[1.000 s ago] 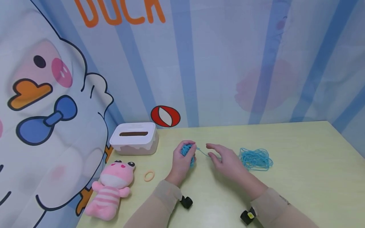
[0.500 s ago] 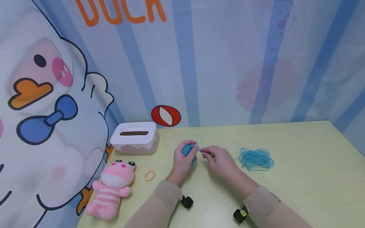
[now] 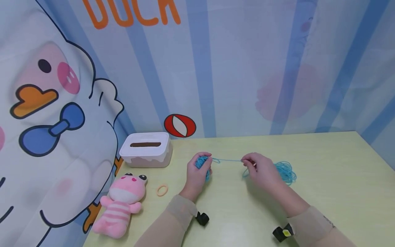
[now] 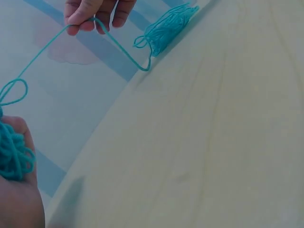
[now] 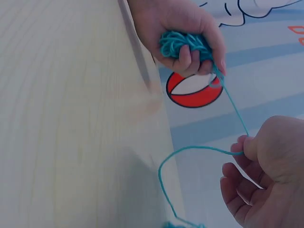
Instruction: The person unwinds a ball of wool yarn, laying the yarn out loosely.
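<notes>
In my left hand [image 3: 196, 175] I grip a wound bundle of blue yarn [image 5: 183, 43], fingers curled round it. A small loop of yarn [image 4: 15, 92] stands out by the thumb. From there a single strand [image 3: 228, 160] runs taut to my right hand [image 3: 262, 169], which pinches it between thumb and forefinger. Past those fingertips the strand hangs slack in a curve [image 5: 187, 148]. It leads to a loose heap of blue yarn [image 4: 170, 29] on the table, partly hidden behind the right hand in the head view.
A pink striped plush toy [image 3: 120, 206] lies at the table's left. Beside it is a small peach ring [image 3: 162, 190]. Behind them stands a white-lidded tissue box [image 3: 146, 151]. A printed curtain [image 3: 231, 68] hangs along the back edge of the table [image 3: 333, 178].
My right hand first moves in and pinches the strand near the left hand, then draws it away to the right, pulling it straight. The left hand stays nearly still.
</notes>
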`<action>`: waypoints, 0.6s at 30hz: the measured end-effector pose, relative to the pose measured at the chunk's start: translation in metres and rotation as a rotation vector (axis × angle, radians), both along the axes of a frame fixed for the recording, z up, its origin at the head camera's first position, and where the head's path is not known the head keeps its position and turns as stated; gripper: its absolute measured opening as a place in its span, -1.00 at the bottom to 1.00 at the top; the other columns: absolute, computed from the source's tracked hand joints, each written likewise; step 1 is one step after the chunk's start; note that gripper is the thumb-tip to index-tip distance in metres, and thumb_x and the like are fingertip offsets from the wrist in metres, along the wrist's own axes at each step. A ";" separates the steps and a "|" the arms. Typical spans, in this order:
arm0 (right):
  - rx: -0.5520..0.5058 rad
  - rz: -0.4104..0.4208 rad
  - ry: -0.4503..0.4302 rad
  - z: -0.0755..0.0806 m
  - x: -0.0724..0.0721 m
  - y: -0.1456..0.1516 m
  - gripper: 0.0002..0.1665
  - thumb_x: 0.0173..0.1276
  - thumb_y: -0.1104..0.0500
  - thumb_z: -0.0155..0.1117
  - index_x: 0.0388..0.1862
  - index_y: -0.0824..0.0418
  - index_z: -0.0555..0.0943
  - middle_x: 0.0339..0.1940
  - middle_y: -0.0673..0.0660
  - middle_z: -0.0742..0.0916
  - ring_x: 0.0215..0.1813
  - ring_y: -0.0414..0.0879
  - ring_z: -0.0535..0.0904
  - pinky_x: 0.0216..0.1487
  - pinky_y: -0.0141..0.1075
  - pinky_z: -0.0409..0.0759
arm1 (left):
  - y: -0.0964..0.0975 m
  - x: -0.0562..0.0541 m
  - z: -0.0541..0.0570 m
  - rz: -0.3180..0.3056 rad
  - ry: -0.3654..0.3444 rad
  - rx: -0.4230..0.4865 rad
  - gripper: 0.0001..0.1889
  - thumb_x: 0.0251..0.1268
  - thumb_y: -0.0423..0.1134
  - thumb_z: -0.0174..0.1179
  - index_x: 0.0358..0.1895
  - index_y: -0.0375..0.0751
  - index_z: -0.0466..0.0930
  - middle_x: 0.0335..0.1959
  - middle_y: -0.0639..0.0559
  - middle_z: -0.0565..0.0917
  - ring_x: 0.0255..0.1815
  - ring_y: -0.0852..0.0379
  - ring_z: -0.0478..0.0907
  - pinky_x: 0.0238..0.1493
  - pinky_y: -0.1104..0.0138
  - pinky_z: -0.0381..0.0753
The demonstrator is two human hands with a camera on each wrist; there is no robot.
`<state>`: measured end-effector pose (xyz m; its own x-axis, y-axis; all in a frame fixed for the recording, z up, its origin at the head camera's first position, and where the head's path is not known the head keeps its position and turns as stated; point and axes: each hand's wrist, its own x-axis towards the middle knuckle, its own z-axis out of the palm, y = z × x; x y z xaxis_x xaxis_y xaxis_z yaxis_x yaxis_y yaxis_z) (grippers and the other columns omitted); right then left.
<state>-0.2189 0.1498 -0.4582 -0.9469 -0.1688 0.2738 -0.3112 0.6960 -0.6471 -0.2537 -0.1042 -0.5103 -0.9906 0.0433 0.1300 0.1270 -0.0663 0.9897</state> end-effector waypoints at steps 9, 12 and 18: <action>-0.039 -0.081 0.068 -0.002 0.007 0.042 -0.81 0.66 0.26 0.30 0.11 0.31 0.75 -0.08 0.22 0.85 -0.16 -0.02 0.73 -0.15 -0.34 0.72 | 0.001 0.000 0.001 0.022 0.018 -0.033 -0.66 0.60 -0.05 0.37 0.23 -0.15 0.69 -0.06 0.04 0.66 -0.22 0.02 0.62 -0.16 0.39 0.76; -0.025 -0.112 0.081 0.000 0.009 0.057 -0.79 0.67 0.25 0.30 0.13 0.31 0.74 -0.06 0.23 0.85 -0.14 0.01 0.73 -0.14 -0.39 0.70 | 0.000 -0.001 0.000 0.026 0.014 -0.031 -0.64 0.59 -0.03 0.38 0.23 -0.15 0.69 -0.02 0.02 0.67 -0.20 0.01 0.62 -0.14 0.38 0.77; 0.006 -0.170 0.075 -0.002 0.011 0.087 -0.75 0.70 0.22 0.25 0.15 0.33 0.74 -0.05 0.26 0.84 -0.12 0.05 0.72 -0.17 -0.45 0.64 | 0.000 -0.002 -0.002 0.047 0.031 -0.034 -0.73 0.59 -0.05 0.38 0.16 -0.06 0.71 -0.04 0.01 0.69 -0.21 0.07 0.64 -0.15 0.38 0.77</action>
<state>-0.2084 0.2370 -0.4598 -0.9390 -0.0103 0.3437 -0.2360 0.7463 -0.6224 -0.2562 -0.1045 -0.5126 -0.9871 0.0015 0.1603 0.1602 -0.0264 0.9867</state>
